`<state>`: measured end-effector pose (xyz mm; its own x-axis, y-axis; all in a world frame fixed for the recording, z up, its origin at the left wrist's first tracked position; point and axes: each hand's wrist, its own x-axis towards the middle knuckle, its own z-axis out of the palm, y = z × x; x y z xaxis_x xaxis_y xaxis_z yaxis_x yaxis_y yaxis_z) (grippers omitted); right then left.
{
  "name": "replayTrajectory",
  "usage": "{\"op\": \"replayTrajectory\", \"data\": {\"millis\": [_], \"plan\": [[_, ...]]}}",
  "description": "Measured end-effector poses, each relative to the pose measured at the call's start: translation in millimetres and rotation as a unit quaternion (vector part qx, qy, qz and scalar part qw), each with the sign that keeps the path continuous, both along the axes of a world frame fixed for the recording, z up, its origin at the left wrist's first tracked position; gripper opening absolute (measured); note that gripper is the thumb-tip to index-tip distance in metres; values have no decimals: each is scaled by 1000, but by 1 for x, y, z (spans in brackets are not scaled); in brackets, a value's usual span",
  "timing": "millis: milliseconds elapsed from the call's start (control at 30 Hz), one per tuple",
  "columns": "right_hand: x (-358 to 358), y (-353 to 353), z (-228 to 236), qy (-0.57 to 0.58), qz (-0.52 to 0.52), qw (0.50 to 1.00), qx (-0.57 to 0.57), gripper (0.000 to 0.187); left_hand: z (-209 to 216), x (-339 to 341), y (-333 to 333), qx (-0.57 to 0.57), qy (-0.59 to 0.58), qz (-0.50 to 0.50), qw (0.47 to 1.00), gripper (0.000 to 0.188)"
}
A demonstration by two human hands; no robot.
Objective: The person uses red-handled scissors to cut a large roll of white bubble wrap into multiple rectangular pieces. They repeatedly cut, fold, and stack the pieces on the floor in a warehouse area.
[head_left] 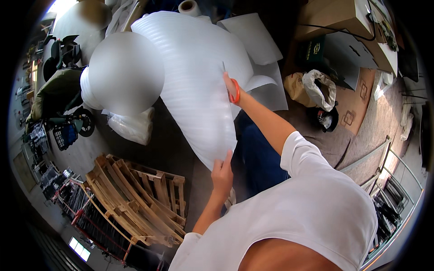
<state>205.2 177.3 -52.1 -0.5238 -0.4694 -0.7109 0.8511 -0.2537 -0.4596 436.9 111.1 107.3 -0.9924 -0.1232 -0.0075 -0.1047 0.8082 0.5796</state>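
A large sheet of white foam wrap [194, 67] spreads across the middle, its near end narrowing toward me. My left hand [222, 175] pinches the near corner of the sheet between thumb and fingers. Farther up the right edge of the foam, my right hand [232, 89] is closed on scissors [235, 91] with orange-red handles. Their blade tip shows above the foam, pointing away from me. How far the blades are apart cannot be made out. Loose foam pieces [254, 38] lie beyond and right of my right hand.
Wooden pallets [135, 198] are stacked at lower left. A clear plastic-wrapped bundle [132, 126] lies left of the sheet. Cardboard boxes [332, 18] and an opened white sack [319, 88] stand at right. A scooter [68, 99] is at far left; a metal rack [389, 189] is at lower right.
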Motion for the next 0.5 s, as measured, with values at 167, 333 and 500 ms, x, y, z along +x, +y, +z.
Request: {"op": "replayTrajectory", "data": {"millis": [167, 333, 500], "plan": [[-47, -22, -69, -10, -9, 998, 59, 69, 13, 13, -16, 2, -29, 24, 999, 43], [-97, -41, -67, -17, 35, 981, 190, 55, 13, 39, -33, -7, -64, 70, 995, 47], [-130, -55, -101, -69, -5, 988, 139, 24, 14, 35, -50, -53, -180, 96, 978, 40]]}}
